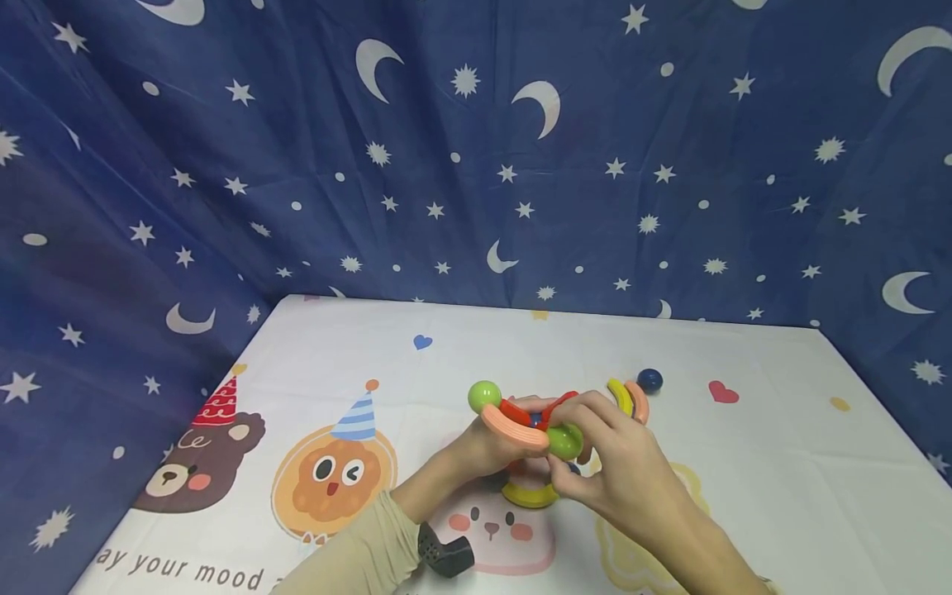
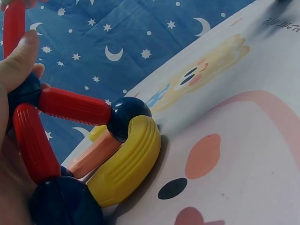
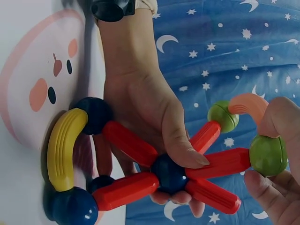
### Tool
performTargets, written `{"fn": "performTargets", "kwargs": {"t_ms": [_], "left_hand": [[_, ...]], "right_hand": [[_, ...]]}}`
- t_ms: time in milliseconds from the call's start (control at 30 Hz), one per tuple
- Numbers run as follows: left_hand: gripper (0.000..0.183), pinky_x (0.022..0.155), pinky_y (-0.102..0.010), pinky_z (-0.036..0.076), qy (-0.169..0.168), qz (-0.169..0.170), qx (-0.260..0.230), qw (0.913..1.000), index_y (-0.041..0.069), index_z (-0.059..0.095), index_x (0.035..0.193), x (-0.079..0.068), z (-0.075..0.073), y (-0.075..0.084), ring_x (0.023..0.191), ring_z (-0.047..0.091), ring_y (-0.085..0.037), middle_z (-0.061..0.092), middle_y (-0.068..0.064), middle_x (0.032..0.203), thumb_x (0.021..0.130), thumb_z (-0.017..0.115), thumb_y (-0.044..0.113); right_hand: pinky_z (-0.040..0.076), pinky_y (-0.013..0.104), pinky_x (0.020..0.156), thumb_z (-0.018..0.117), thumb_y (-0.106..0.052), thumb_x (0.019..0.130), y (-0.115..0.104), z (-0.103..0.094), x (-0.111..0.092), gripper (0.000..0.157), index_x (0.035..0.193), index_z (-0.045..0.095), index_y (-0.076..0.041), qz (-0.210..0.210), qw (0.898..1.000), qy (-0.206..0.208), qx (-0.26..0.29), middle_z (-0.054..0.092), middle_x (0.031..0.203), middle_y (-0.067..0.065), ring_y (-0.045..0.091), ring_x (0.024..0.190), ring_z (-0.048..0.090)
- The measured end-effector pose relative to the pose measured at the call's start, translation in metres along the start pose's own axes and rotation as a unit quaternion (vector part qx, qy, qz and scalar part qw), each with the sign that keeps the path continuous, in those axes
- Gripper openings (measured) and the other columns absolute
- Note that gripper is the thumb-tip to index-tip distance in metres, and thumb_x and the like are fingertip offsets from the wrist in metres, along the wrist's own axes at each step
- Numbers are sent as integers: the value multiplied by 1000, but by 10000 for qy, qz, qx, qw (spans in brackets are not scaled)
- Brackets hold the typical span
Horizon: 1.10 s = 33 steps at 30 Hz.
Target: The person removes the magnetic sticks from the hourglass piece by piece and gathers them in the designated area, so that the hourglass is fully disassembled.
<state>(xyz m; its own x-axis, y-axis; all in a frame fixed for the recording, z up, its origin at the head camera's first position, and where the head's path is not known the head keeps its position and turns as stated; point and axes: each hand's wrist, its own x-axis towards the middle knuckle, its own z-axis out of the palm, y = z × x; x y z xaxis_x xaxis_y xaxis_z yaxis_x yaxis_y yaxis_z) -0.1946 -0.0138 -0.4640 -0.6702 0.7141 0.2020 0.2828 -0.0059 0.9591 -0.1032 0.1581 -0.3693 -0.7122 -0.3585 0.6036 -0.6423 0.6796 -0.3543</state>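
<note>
A construction of toy rods and balls stands on the table, spreading from a central blue ball (image 3: 169, 174). Red rods (image 3: 129, 191) run down to blue balls, two of them joined by a yellow curved rod (image 3: 62, 150). Other red rods point upward, two of them ending in green balls. My left hand (image 1: 487, 448) holds the construction around its middle, thumb across a red rod. With finger and thumb, my right hand (image 1: 628, 467) pinches the nearer green ball (image 3: 268, 155). A peach curved rod (image 1: 513, 428) reaches between both green balls; its end is partly behind my right fingers.
Right of the hands lie a loose yellow curved rod (image 1: 621, 397), a peach curved rod (image 1: 638, 403) and a dark blue ball (image 1: 650, 380). A black device (image 1: 446, 552) sits at the left wrist. A starry blue curtain (image 1: 461, 207) hangs behind the printed white tablecloth (image 1: 781, 463).
</note>
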Motion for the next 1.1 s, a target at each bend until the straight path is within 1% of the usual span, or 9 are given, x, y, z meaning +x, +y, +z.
{"fn": "performTargets", "kwargs": {"t_ms": [200, 300, 367, 433, 533, 667, 767, 933, 1100], "left_hand": [[47, 90, -26, 50, -9, -30, -37, 10000, 15, 58, 128, 1, 0, 1, 104, 58, -6, 61, -5, 123, 84, 62, 30], [46, 91, -26, 50, -40, -5, -66, 10000, 14, 58, 127, 2, 1, 0, 106, 58, -6, 61, -6, 124, 85, 61, 29], [46, 92, -26, 50, -31, 5, -52, 10000, 14, 58, 127, 2, 1, 0, 106, 58, -5, 61, -6, 124, 84, 61, 29], [46, 92, -25, 49, -15, 11, -33, 10000, 13, 58, 128, 3, 1, 1, 106, 58, -4, 62, -7, 123, 84, 60, 28], [46, 91, -24, 49, -59, 76, -98, 9999, 9, 58, 127, 3, 2, 6, 103, 58, -2, 62, -11, 122, 84, 60, 23], [46, 89, -25, 51, -181, 200, -446, 9986, 3, 56, 127, 2, 3, 19, 99, 60, -1, 60, -18, 121, 86, 61, 21], [45, 88, -27, 52, -229, 262, -663, 9972, 0, 55, 127, 1, 3, 23, 96, 63, -3, 60, -20, 120, 86, 62, 19], [43, 86, -28, 53, -221, 278, -689, 9970, 5, 57, 125, 4, 3, 10, 95, 64, -6, 63, -14, 117, 84, 63, 16], [44, 85, -30, 53, -222, 290, -619, 9974, 9, 58, 125, 6, 3, 2, 95, 64, -8, 63, -9, 117, 84, 65, 22]], "right_hand": [[26, 54, 97, 68, -11, 66, 0, 4, 1, 30, 94, 62, -20, -135, 9996, 251, 22, 54, 91, -12, -3, 61, 45], [37, 33, 93, 67, -8, 65, 0, 5, 1, 30, 93, 62, -19, -213, 9991, 354, 50, 54, 90, -10, -1, 61, 48], [43, 16, 78, 66, -7, 66, 0, 6, 1, 29, 92, 62, -19, -226, 9990, 384, 92, 54, 91, -9, 0, 63, 50], [42, 9, 60, 65, -6, 66, 1, 6, 1, 28, 92, 62, -18, -194, 9989, 392, 146, 54, 91, -8, 1, 65, 51], [43, 7, 59, 63, -5, 68, 1, 7, 1, 27, 91, 63, -19, -143, 9989, 383, 238, 54, 92, -8, 2, 69, 53], [44, 7, 59, 63, -4, 68, 1, 7, 1, 27, 92, 63, -19, -86, 9989, 365, 297, 54, 93, -8, 3, 72, 54], [44, 8, 59, 64, -4, 68, 1, 7, 1, 28, 92, 63, -18, -81, 9987, 387, 313, 54, 93, -7, 4, 72, 54], [45, 10, 58, 63, -4, 67, 2, 9, 2, 28, 91, 63, -18, -115, 9984, 463, 312, 55, 91, -6, 5, 72, 54], [45, 11, 58, 63, -5, 67, 3, 9, 2, 27, 91, 63, -18, -89, 9984, 469, 315, 55, 91, -7, 5, 71, 54]]}}
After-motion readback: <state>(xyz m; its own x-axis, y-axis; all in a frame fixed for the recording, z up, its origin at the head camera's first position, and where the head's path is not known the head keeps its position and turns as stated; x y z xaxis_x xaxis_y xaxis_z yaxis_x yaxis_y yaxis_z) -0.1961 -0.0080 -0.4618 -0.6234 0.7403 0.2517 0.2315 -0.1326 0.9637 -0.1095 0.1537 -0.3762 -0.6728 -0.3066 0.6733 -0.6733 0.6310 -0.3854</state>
